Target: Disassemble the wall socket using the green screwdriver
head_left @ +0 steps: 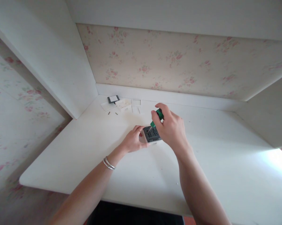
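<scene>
My left hand (134, 140) grips the left end of a small box-shaped device (152, 135), thumb on the near side and fingers on the far side. The device has a dark, detailed top face and pale sides, and it rests on the white desk. In my right hand (171, 126) is a screwdriver with a green and black handle (159, 114), held at a slant. Its metal shaft (149, 129) points down to the left, with the tip at the device's dark face. Whether the tip sits in a screw is too small to tell. My right hand covers the device's right end.
Behind my left hand lie a dark piece with a white label (113, 99), an open white box (123, 104), a white frame (136, 102) and two small screws (109, 113). A white panel (44, 56) bounds the desk (216, 162) on the left; floral wallpaper is behind.
</scene>
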The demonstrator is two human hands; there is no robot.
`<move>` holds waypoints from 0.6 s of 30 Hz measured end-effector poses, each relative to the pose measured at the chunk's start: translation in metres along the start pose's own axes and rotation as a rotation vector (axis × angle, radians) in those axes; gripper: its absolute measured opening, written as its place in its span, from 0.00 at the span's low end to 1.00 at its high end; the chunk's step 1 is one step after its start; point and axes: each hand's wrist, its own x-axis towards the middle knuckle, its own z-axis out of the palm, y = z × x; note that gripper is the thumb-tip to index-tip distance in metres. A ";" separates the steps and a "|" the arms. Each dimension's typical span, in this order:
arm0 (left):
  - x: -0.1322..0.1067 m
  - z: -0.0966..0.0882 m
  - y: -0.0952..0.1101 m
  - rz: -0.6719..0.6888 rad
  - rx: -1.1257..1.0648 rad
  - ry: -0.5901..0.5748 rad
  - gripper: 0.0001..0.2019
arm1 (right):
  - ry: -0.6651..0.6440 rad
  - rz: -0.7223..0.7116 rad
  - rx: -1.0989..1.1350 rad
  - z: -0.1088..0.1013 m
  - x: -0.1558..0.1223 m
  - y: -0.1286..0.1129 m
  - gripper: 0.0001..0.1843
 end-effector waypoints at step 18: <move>0.001 0.003 0.000 0.025 -0.039 0.026 0.37 | -0.172 -0.052 -0.072 -0.017 0.000 0.014 0.15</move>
